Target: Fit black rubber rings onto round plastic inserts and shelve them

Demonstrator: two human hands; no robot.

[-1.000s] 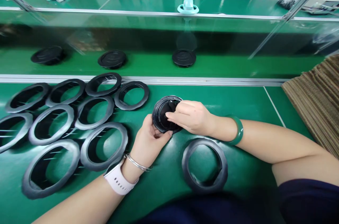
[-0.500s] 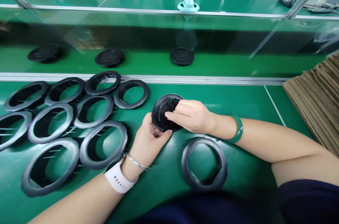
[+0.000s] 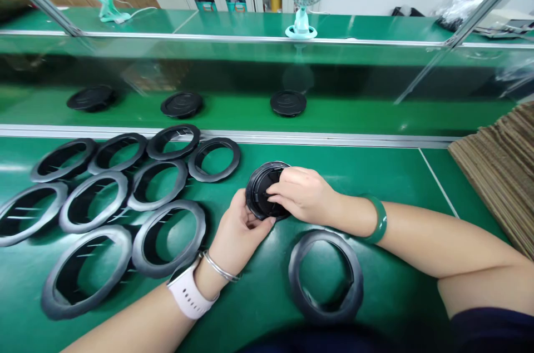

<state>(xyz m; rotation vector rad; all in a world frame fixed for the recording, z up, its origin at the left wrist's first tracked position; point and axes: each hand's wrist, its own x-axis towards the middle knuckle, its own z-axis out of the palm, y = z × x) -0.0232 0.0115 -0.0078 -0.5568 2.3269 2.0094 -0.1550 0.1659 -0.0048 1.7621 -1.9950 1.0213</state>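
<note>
At green bench mat (image 3: pixel 375 175) | blk round part (image 3: pixel 255 192) | betw L hand (image 3: pixel 238 228) & R hand (image 3: pixel 304 195)

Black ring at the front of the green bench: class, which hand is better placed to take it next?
Right, probably: the right hand lies just above the black ring, while the left hand sits further off, below the round black part.

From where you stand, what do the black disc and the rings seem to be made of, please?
The disc looks like matte moulded black plastic, its rim crisp; the rings look like black rubber or plastic, their sheen dull grey.
</note>
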